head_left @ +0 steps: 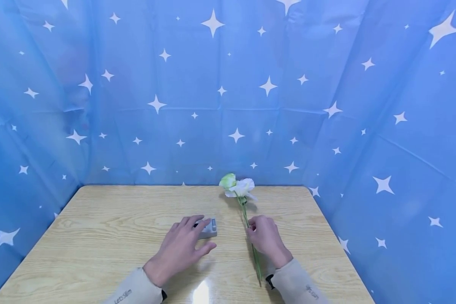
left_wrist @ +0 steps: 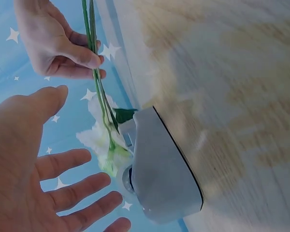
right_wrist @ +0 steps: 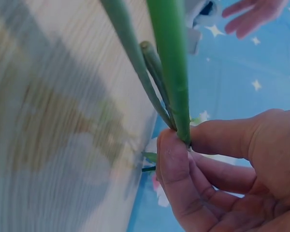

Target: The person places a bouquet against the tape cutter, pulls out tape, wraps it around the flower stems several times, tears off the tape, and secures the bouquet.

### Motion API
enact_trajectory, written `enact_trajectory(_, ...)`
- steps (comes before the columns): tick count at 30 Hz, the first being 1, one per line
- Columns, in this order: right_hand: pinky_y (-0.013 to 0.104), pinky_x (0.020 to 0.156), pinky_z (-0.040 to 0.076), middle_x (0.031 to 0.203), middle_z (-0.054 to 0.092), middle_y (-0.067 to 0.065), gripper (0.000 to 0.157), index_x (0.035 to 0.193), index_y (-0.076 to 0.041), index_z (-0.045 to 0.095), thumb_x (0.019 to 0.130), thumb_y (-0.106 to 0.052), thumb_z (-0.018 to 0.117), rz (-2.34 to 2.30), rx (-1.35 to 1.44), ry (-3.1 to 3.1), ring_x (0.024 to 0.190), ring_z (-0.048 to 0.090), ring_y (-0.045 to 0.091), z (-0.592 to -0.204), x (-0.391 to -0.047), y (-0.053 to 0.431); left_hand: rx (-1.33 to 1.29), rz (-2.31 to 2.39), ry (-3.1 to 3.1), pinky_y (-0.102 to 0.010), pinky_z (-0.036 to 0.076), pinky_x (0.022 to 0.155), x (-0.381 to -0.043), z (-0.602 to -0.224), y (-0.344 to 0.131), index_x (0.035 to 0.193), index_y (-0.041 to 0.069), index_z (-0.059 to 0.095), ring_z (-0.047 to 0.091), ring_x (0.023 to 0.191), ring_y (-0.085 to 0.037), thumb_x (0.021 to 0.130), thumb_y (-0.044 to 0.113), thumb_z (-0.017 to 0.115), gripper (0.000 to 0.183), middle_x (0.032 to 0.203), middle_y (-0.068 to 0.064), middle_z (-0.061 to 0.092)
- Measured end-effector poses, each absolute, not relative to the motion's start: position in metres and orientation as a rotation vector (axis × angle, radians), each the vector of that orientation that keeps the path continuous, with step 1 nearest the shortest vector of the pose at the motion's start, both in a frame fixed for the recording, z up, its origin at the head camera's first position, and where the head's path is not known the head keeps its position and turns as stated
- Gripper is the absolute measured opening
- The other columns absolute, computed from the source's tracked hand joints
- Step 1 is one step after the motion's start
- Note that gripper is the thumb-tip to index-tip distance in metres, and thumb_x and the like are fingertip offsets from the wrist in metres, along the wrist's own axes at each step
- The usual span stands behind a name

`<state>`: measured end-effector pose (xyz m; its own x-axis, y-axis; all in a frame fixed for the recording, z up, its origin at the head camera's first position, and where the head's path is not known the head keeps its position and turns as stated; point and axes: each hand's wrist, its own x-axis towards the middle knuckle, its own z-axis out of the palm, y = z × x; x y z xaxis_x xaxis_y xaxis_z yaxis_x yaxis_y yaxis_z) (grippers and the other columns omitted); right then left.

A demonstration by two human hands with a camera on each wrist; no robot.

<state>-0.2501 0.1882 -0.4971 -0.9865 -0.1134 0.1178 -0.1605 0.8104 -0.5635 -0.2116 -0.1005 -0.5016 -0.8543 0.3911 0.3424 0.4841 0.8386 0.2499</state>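
My right hand (head_left: pixel 266 238) pinches the green stems (right_wrist: pixel 169 63) of the flowers between thumb and fingers, around the middle of their length. One bloom is a white flower (head_left: pixel 244 186); beside it is a pale green one (head_left: pixel 228 180), both toward the far edge of the table. Left of the stems sits a small grey tape dispenser (left_wrist: pixel 162 169) with a dark base edge and what looks like a clear roll. Over its left part reaches my left hand (head_left: pixel 180 247), fingers spread and holding nothing; whether they touch it I cannot tell.
A light wood-grain table (head_left: pixel 110 236) lies under both hands. Blue curtains (head_left: pixel 197 71) with white stars stand behind it and at both sides. Bright glare (head_left: pixel 201 291) shows at the near edge.
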Motion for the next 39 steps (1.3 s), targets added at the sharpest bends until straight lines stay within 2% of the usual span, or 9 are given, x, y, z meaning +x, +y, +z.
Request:
enact_trajectory(4, 0.025, 0.061, 0.055, 0.105, 0.086, 0.014, 0.021, 0.126, 0.007, 0.085, 0.108, -0.002, 0.079, 0.943, 0.269, -2.917, 0.067, 0.063, 0.009, -0.499, -0.249, 0.178, -0.679, -0.465, -2.722, -0.065, 0.068, 0.105, -0.211, -0.503, -0.098, 0.158, 0.018, 0.072, 0.072, 0.141, -0.04, 0.106, 0.056, 0.085, 0.066, 0.157, -0.015, 0.074)
enact_trajectory(10, 0.029, 0.068, 0.062, 0.105, 0.087, 0.012, 0.021, 0.126, 0.005, 0.085, 0.107, -0.003, 0.081, 0.905, 0.321, -2.93, 0.076, 0.069, 0.008, -0.501, -0.252, 0.164, -0.701, -0.421, -2.692, -0.063, 0.068, 0.109, -0.213, -0.504, -0.093, 0.155, 0.018, 0.074, 0.073, 0.14, -0.038, 0.106, 0.057, 0.083, 0.063, 0.156, -0.012, 0.075)
enact_trajectory(21, 0.024, 0.065, 0.055, 0.088, 0.079, 0.004, 0.013, 0.116, 0.003, 0.087, 0.105, -0.003, 0.084, 0.914, 0.354, -2.947, 0.074, 0.064, 0.01, -0.506, -0.261, 0.141, -0.758, -0.364, -2.652, -0.059, 0.068, 0.113, -0.214, -0.502, -0.086, 0.15, 0.02, 0.077, 0.074, 0.141, -0.034, 0.108, 0.058, 0.082, 0.057, 0.154, -0.008, 0.077)
enact_trajectory(25, 0.022, 0.059, 0.049, 0.076, 0.07, -0.001, 0.005, 0.101, 0.0, 0.086, 0.104, -0.002, 0.083, 0.956, 0.341, -2.954, 0.067, 0.059, 0.01, -0.509, -0.263, 0.135, -0.775, -0.356, -2.638, -0.059, 0.068, 0.112, -0.215, -0.503, -0.084, 0.149, 0.019, 0.078, 0.074, 0.141, -0.033, 0.108, 0.059, 0.08, 0.056, 0.152, -0.008, 0.078)
enact_trajectory(29, 0.021, 0.056, 0.045, 0.069, 0.066, -0.002, 0.016, 0.087, -0.005, 0.082, 0.103, 0.0, 0.084, 0.993, 0.333, -2.966, 0.062, 0.056, 0.009, -0.513, -0.264, 0.132, -0.793, -0.359, -2.628, -0.058, 0.068, 0.113, -0.214, -0.505, -0.082, 0.147, 0.019, 0.079, 0.074, 0.141, -0.033, 0.109, 0.057, 0.08, 0.054, 0.149, -0.007, 0.079)
enact_trajectory(33, 0.023, 0.061, 0.054, 0.076, 0.074, 0.0, 0.003, 0.099, 0.0, 0.086, 0.099, -0.003, 0.088, 0.976, 0.327, -2.971, 0.067, 0.063, 0.009, -0.517, -0.264, 0.131, -0.797, -0.362, -2.626, -0.058, 0.068, 0.114, -0.214, -0.506, -0.082, 0.144, 0.019, 0.081, 0.074, 0.139, -0.033, 0.108, 0.054, 0.083, 0.051, 0.147, -0.007, 0.08)
enact_trajectory(36, 0.026, 0.066, 0.06, 0.081, 0.079, 0.003, 0.014, 0.108, 0.003, 0.087, 0.098, -0.006, 0.09, 0.957, 0.331, -2.965, 0.072, 0.068, 0.01, -0.518, -0.264, 0.131, -0.79, -0.363, -2.626, -0.058, 0.068, 0.113, -0.214, -0.506, -0.081, 0.143, 0.019, 0.081, 0.074, 0.139, -0.033, 0.107, 0.053, 0.085, 0.05, 0.146, -0.006, 0.081)
enact_trajectory(39, 0.03, 0.068, 0.063, 0.084, 0.081, 0.005, 0.017, 0.11, 0.004, 0.086, 0.099, -0.007, 0.091, 0.948, 0.329, -2.967, 0.074, 0.07, 0.012, -0.517, -0.263, 0.132, -0.78, -0.373, -2.631, -0.059, 0.067, 0.114, -0.215, -0.506, -0.08, 0.142, 0.019, 0.082, 0.074, 0.139, -0.033, 0.107, 0.052, 0.086, 0.049, 0.146, -0.007, 0.081)
